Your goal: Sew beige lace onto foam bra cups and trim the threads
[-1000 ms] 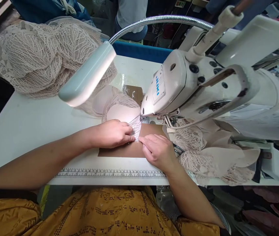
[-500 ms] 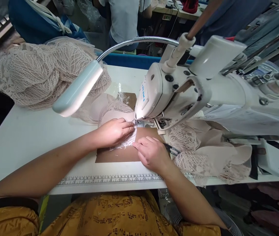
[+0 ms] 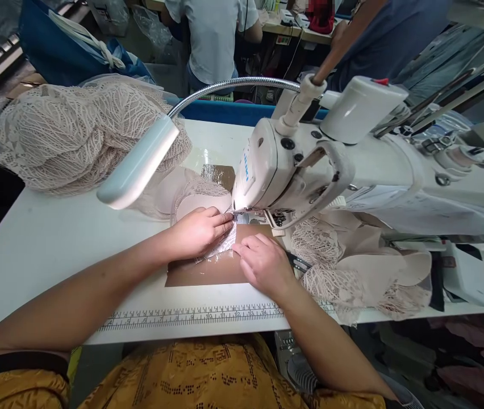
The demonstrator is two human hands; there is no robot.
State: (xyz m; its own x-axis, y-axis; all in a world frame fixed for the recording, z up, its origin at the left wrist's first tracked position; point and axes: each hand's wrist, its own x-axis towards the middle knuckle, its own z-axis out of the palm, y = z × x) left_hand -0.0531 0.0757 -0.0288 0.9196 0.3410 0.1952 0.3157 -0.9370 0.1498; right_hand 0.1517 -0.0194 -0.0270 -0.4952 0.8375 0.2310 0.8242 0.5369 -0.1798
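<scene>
A beige lace piece (image 3: 227,241) lies under the head of a white sewing machine (image 3: 263,165), with a smooth moulded cup (image 3: 201,204) attached behind it. My left hand (image 3: 199,230) rests flat on the lace, its fingertips close beside the presser foot. Nearer me, my right hand (image 3: 263,261) pinches the lace's front corner between thumb and forefinger. Both hands are over a brown board (image 3: 208,275) on the table. A dark-handled tool (image 3: 297,261), partly covered, lies just right of my right hand.
A large heap of lace (image 3: 75,136) fills the back left. More lace and cups (image 3: 361,267) lie at the right. A lamp (image 3: 140,162) on a bendable neck hangs over the table. A printed ruler (image 3: 208,318) runs along the front edge. People sit beyond.
The view has shifted slightly, so the machine appears a little lower and further left. Both hands keep nearly the same places on the lace.
</scene>
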